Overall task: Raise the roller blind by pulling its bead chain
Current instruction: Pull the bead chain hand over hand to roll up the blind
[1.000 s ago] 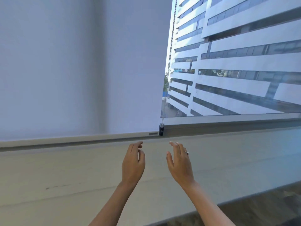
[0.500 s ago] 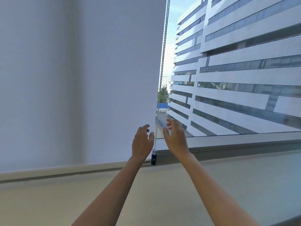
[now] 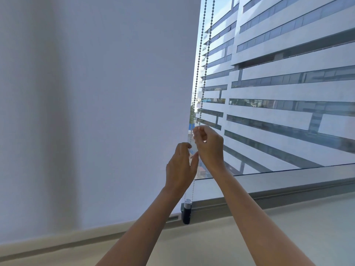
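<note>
A white roller blind [image 3: 115, 93] hangs fully lowered over the left part of the window, its bottom bar [image 3: 115, 226] close to the sill. Along its right edge runs a bead chain [image 3: 203, 64] in two strands, ending below in a black weight [image 3: 187, 212]. My right hand [image 3: 209, 148] is pinched shut on the chain's strands at about mid-height. Just below and left of it, my left hand [image 3: 180, 166] curls around the lower part of the chain with thumb and fingers nearly closed; whether it grips the chain is unclear.
A pale window sill [image 3: 249, 237] stretches across the bottom. The uncovered glass [image 3: 278, 93] on the right shows a white office building outside. A grey window frame [image 3: 278, 187] runs under the glass.
Both hands rose from near the sill to the chain. The right hand closed on the strands, the left curled in just below it. My view tilted upward and nearer.
</note>
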The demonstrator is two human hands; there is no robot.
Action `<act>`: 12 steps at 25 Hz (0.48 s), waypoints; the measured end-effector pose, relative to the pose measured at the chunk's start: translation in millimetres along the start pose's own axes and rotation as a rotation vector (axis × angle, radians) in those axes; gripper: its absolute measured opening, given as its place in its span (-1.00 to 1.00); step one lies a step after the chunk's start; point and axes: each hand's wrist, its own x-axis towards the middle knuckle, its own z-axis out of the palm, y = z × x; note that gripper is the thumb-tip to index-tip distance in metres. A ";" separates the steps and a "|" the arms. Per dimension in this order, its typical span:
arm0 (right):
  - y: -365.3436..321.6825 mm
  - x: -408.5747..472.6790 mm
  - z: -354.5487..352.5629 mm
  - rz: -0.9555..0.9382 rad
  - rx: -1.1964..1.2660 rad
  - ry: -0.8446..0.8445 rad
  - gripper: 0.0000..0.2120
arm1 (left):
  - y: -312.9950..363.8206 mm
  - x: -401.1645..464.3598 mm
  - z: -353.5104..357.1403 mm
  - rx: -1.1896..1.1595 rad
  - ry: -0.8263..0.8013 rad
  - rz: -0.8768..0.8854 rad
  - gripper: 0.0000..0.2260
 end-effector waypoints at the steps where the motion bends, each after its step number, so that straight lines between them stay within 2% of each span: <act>1: 0.9 2.7 1.2 -0.013 0.013 0.009 -0.81 | 0.5 4.9 1.8 0.016 0.014 0.038 -0.76; 6: 10.2 9.5 3.3 -0.045 0.008 0.051 -0.76 | -1.2 20.2 8.7 0.109 0.011 0.219 -0.80; 12: 6.3 20.8 -3.6 -0.048 0.131 -0.060 -0.77 | -7.0 1.4 14.6 0.106 -0.001 0.152 -0.78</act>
